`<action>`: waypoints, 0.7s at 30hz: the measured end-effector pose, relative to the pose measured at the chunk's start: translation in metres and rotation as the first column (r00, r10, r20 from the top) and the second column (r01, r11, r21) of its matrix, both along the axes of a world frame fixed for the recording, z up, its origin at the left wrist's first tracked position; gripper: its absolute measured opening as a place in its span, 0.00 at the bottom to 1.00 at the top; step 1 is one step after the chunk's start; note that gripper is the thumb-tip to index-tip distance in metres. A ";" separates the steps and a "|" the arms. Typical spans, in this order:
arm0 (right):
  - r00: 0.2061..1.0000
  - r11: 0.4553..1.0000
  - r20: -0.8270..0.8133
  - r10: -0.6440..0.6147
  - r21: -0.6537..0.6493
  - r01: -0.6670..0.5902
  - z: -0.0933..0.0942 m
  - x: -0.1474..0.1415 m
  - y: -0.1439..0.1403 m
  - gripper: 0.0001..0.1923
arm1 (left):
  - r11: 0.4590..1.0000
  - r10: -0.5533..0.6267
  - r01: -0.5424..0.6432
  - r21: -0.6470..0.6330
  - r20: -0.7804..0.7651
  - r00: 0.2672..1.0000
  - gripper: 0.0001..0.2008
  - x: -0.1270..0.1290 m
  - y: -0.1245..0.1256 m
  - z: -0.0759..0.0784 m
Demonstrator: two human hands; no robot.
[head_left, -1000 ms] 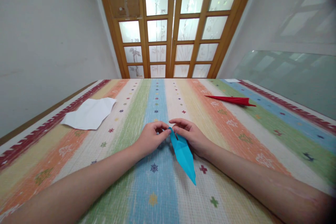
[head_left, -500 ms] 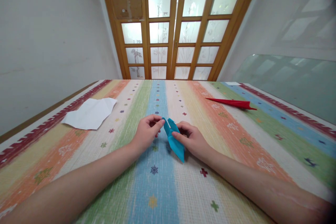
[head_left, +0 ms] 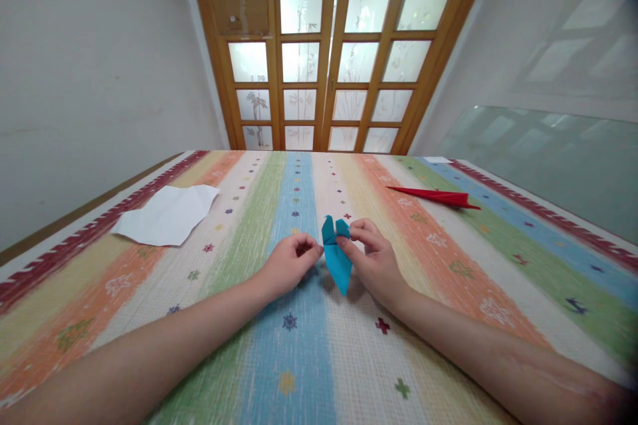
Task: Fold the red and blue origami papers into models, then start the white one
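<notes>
Striped table [head_left: 149,319], white sheet [head_left: 167,216] far left, red dart [head_left: 433,196] far right: unchanged. Blue paper [head_left: 337,255] at centre, now shorter than a second ago, raised off the table, two flaps up at its far end; fold advancing, apparently. Long axis near–far, sharp tip pointing near. Left hand [head_left: 289,265] pinching its left edge, right hand [head_left: 373,259] pinching the right flap.

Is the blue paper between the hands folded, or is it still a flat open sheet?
Folded. The blue paper narrows to one point near the person, with two flaps at its far end.
</notes>
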State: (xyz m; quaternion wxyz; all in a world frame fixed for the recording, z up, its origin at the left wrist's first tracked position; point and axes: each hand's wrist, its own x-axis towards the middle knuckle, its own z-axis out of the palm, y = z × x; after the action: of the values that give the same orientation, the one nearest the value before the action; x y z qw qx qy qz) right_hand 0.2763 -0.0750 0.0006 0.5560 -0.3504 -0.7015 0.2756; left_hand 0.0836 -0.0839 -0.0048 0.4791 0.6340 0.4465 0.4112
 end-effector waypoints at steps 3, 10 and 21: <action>1.000 1.000 0.012 -0.005 -0.005 0.005 -0.001 0.000 0.000 0.06 | 0.994 -0.106 0.106 -0.010 -0.067 0.992 0.15 0.003 -0.004 0.000; 0.998 0.999 0.041 -0.047 0.025 0.046 -0.003 0.000 0.004 0.07 | 0.981 -0.114 0.113 -0.160 0.008 0.994 0.19 0.002 0.001 0.003; 0.982 0.951 -0.128 0.139 -0.258 -0.168 -0.010 -0.006 0.006 0.23 | 0.999 -0.012 0.007 0.038 0.139 0.990 0.20 -0.001 0.005 -0.004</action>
State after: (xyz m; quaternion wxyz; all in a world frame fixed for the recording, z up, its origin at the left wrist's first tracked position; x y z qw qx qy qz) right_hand 0.2703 -0.0690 -0.0096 0.5177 -0.3512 -0.6518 0.4287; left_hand 0.0822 -0.0792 -0.0087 0.4992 0.6148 0.4013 0.4602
